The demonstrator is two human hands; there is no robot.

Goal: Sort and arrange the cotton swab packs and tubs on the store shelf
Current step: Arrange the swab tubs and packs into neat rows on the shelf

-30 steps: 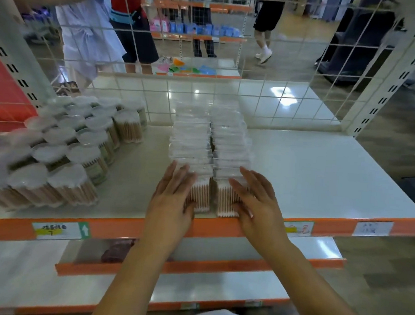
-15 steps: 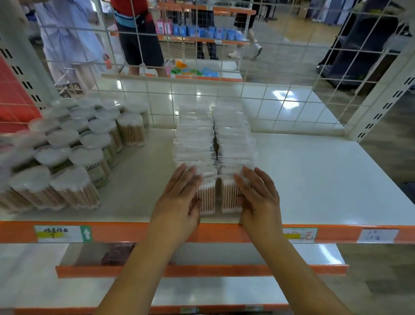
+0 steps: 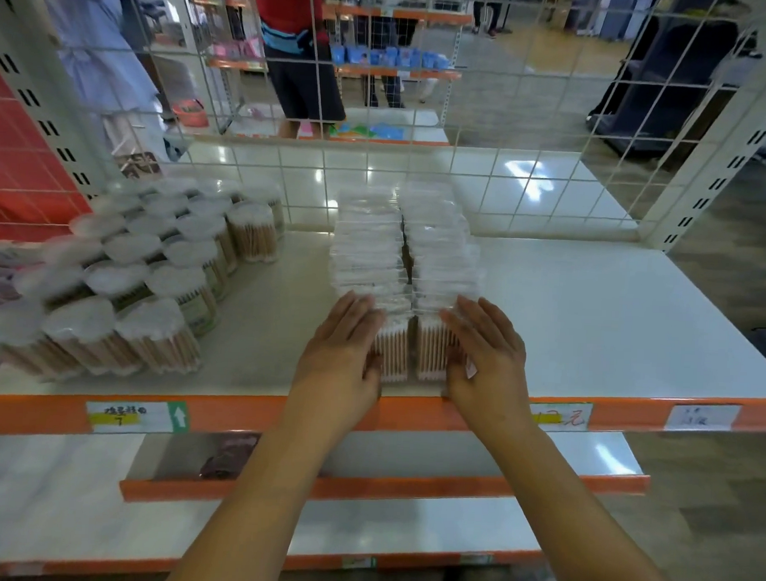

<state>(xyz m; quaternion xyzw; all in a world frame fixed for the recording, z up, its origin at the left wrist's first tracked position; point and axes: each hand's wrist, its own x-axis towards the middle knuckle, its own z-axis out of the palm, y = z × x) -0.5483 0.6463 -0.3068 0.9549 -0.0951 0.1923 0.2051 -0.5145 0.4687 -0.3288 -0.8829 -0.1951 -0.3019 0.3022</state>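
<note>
Hands frame the front end of two parallel rows of cotton swab packs (image 3: 406, 265) on the top shelf (image 3: 590, 317). Left hand (image 3: 341, 354) lies against the left side of the left row, fingers straight and close together, their tips reaching over the top edge of the front pack. Right hand (image 3: 486, 354) mirrors this on the right side of the right row, fingers extended and slightly spread, palm flat against the wrapping. Neither hand curls round a pack; both press inward with flat fingers, the two front packs between them. These front packs stand upright, showing wooden stems through clear film, just behind the orange shelf edge (image 3: 244, 414). The rows run straight back, side by side and touching or nearly so, to the white wire grid (image 3: 472, 118) at the rear of the shelf. Round cotton swab tubs (image 3: 154, 271), white on top with tan stems below, stand grouped in several rows on the left part of the same shelf, apart from the packs. Paper price labels (image 3: 136, 415) sit on the orange edge strip at left and right. A lower shelf (image 3: 449, 530) with its own orange edge shows below the forearms. Beyond the grid, other people stand in the aisle.
</note>
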